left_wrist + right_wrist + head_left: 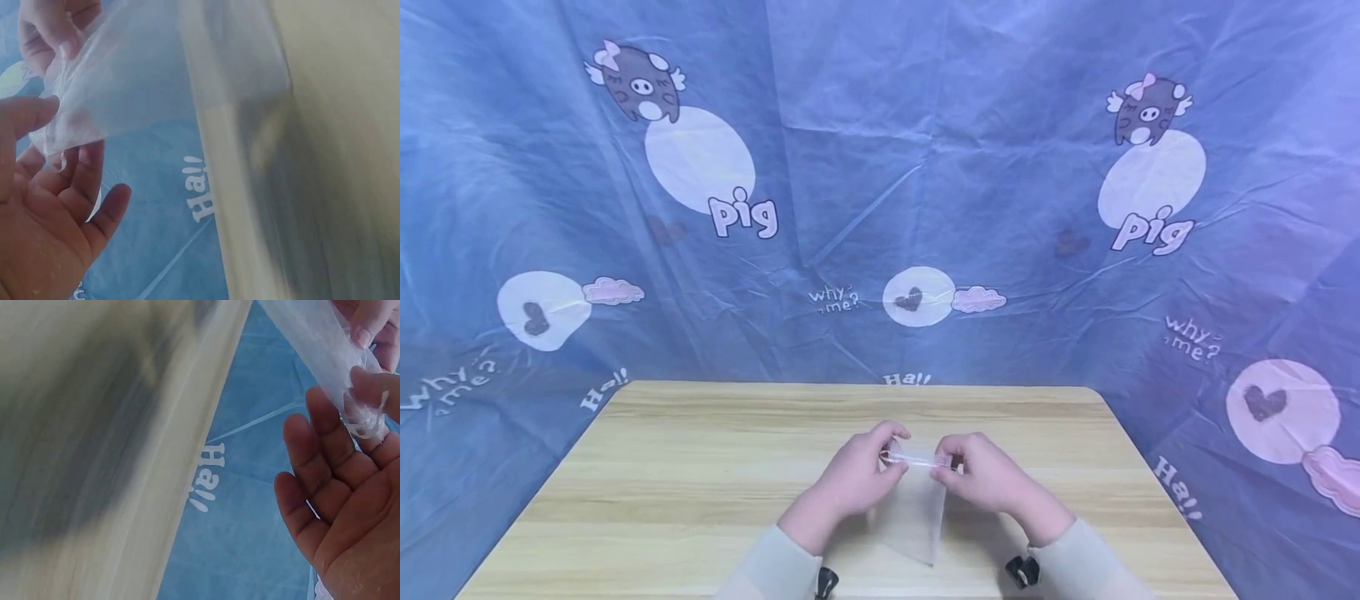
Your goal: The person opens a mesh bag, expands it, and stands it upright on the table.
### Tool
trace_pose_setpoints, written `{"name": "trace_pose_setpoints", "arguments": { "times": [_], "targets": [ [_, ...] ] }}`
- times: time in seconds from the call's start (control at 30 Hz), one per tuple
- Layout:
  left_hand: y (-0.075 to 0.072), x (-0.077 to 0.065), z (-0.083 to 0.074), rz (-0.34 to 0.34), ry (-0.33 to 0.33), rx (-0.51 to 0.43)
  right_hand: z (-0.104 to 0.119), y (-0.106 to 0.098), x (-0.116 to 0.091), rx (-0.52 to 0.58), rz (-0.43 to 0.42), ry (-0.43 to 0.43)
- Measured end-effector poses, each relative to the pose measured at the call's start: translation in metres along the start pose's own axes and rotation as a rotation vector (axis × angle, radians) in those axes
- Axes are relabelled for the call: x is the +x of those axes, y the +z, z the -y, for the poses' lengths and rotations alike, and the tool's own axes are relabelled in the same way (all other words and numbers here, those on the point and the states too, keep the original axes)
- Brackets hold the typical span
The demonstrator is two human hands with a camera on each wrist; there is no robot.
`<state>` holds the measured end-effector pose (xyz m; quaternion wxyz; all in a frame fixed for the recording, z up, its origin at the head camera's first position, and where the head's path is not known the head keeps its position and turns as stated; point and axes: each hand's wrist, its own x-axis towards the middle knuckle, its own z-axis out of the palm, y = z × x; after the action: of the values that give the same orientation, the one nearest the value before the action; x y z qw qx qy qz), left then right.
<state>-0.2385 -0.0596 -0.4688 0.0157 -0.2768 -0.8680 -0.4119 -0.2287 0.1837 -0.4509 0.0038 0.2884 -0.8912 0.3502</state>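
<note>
Above the table, in the head view, a sheer white bag is being held by its gathered edge: one end is being pinched by the left hand, the other by the right hand. Tension across the edge is presumably being given by this two-ended grip; the body is being left hanging. On the blue cloth behind, "pig", "why me?" and "Ha!!" are being shown; no brand is being made out on the bag.

From the left wrist, fabric is being clamped between thumb and fingers, the little finger being held apart; a cord loop is being left dangling.

From the right wrist, the crumpled end is being nipped under the thumb, outer fingers being held away, likely for clearance. "Ha!!" is being shown sideways past the table edge.
</note>
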Motion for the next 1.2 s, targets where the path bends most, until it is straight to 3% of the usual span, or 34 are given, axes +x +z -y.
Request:
{"name": "trace_pose_setpoints", "arguments": {
  "times": [0.3, 0.43, 0.63, 0.8, 0.93, 1.2],
  "targets": [
    [-0.003, 0.003, -0.002, -0.098, -0.155, -0.41, 0.002, -0.007, 0.002, 0.211, -0.079, 0.078],
    [0.0, 0.004, -0.001, -0.136, -0.2, -0.526, 0.005, -0.009, 0.003, 0.313, -0.084, 0.115],
    [0.003, 0.002, -0.001, -0.117, -0.186, -0.53, 0.003, -0.007, 0.002, 0.399, -0.107, 0.101],
    [0.004, 0.0, -0.004, -0.154, -0.204, -0.561, -0.002, 0.005, 0.002, 0.544, -0.177, 0.088],
    [0.005, 0.0, -0.005, -0.198, -0.224, -0.621, -0.003, 0.015, 0.001, 0.638, -0.185, 0.13],
    [0.007, -0.005, -0.006, -0.196, -0.304, -0.692, 0.006, 0.013, 0.002, 0.637, -0.28, 0.255]
  ]
}}
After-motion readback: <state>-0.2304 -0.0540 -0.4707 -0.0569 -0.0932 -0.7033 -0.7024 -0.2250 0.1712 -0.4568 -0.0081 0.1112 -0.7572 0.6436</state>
